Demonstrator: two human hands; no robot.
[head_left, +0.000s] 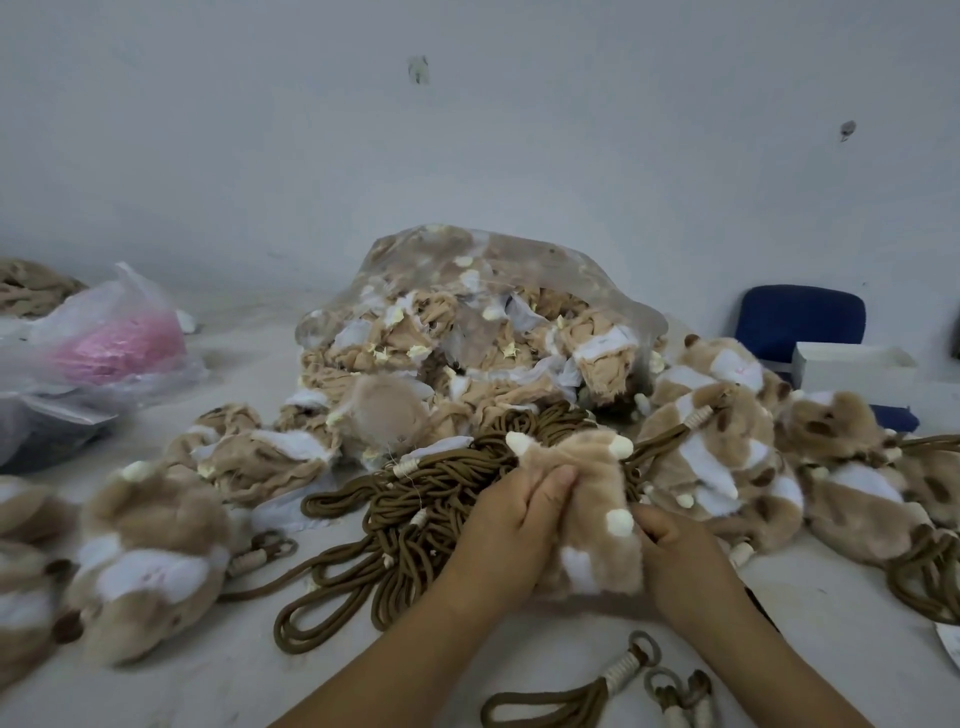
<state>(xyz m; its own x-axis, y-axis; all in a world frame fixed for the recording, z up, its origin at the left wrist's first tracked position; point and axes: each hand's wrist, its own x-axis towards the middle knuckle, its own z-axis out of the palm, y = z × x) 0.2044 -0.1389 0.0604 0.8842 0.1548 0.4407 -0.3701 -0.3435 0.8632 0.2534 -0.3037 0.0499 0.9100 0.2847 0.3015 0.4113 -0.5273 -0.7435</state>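
A: Where is the plush (592, 525) held?

B: Near the middle of the table (208, 675), just in front of the cords (431, 499). It is gripped by both hands. The left hand (514, 525) is curled round its left side, and the right hand (680, 561) is closed on its right edge.

A: What can be judged done?

B: Furry toys are heaped in a right pile (727, 457) and a left pile (145, 535), some with cords attached, so those seem finished. The plush in hand is shown fur-side out, so its turning is judged nearly done.

A: And what is left?

B: Much, it seems. The bag (467, 312) at the far middle is packed with inside-out skins, and loose skins (260, 452) are spilled in front of it. Whether a cord has been fitted to the held plush cannot be told.
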